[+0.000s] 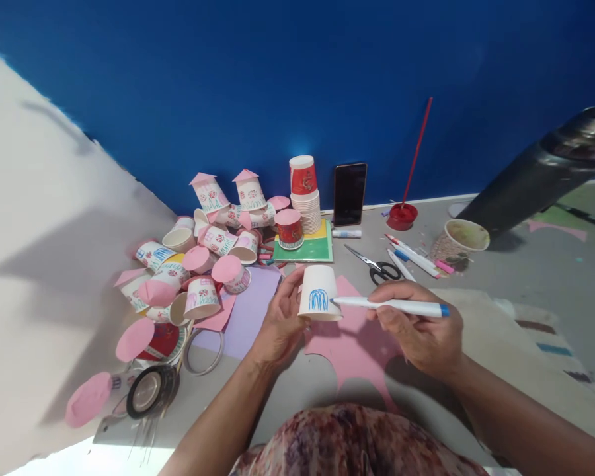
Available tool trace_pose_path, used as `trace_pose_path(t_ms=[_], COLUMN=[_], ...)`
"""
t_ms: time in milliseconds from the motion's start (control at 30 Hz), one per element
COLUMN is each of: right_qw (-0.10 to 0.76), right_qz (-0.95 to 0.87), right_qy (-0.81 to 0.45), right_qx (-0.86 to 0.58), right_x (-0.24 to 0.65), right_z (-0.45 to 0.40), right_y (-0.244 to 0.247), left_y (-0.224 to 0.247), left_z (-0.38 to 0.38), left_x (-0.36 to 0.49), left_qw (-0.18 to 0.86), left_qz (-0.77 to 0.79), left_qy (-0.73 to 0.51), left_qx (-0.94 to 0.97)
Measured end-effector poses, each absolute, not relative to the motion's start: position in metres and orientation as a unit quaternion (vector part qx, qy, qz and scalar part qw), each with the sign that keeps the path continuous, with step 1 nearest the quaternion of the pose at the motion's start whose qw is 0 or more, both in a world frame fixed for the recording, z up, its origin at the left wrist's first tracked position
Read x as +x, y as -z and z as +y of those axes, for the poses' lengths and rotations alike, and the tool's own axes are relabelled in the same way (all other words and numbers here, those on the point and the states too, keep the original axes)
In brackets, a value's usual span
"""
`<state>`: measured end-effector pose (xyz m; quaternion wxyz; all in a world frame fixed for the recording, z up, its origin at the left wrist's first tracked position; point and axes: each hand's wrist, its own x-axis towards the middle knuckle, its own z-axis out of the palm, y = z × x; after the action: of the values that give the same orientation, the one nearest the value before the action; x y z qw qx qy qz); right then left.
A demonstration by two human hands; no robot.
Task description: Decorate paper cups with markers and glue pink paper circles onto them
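My left hand [282, 317] is closed round the side and rim of a white paper cup [320, 281], held upside down above the table. A blue arched scribble [318, 300] is drawn on the cup's wall. In my right hand [426, 330] is a white felt-tip marker [396, 305] with a blue end, gripped like a pen. Its tip points left and meets, or nearly meets, the cup just right of the drawing. Under both hands lies a cut-out sheet of pink paper [327, 347].
Decorated paper cups [203, 297] with pink paper tops crowd the left. Behind stand a cup stack [306, 211] and a phone [350, 195]. Scissors [377, 266], markers [414, 254], a red dish [402, 217], a stained cup [459, 241] and a dark bottle [515, 178] are rightward. Tape rolls [151, 391] lie front left.
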<state>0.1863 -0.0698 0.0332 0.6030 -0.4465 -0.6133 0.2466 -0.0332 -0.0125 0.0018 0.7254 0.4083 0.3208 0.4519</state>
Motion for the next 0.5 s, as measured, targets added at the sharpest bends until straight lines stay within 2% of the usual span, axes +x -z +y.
trace_pose_path(t_ms=[500], right_qw=[0.585], right_qz=[-0.621], right_qy=[-0.248], right_qx=[-0.460], right_x=[0.1861], right_z=[-0.0695], right_y=[-0.0346], left_y=[-0.0001], left_z=[-0.0140], left_x=[-0.0342], left_qw=[0.708], left_qz=[0.331], left_qy=[-0.451], left_qx=[0.431])
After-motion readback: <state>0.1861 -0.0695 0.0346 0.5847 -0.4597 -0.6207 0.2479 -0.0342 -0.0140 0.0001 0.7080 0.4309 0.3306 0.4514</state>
